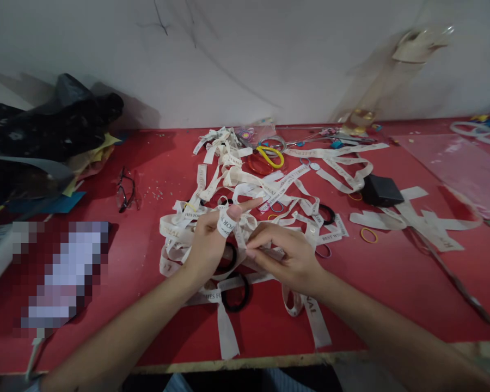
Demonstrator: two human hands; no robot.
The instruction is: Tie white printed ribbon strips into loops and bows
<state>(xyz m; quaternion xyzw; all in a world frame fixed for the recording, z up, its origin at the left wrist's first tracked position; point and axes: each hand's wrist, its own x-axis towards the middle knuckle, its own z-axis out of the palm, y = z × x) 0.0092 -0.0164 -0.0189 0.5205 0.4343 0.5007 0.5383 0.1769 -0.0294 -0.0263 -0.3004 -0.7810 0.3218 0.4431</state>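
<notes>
I saw the printed ribbon looped round a digit of the left hand, over the ribbon tangle on the table. Right hand: fingers pinched closed on ribbon. Couldn't tell left grip. Judged it light, limp; best pinched flat near the loop. Black hair tie lay nearby.

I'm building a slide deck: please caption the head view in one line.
Printed ribbon crosses the left hand, the right hand pinching ribbon beside it, above a red table.
</notes>
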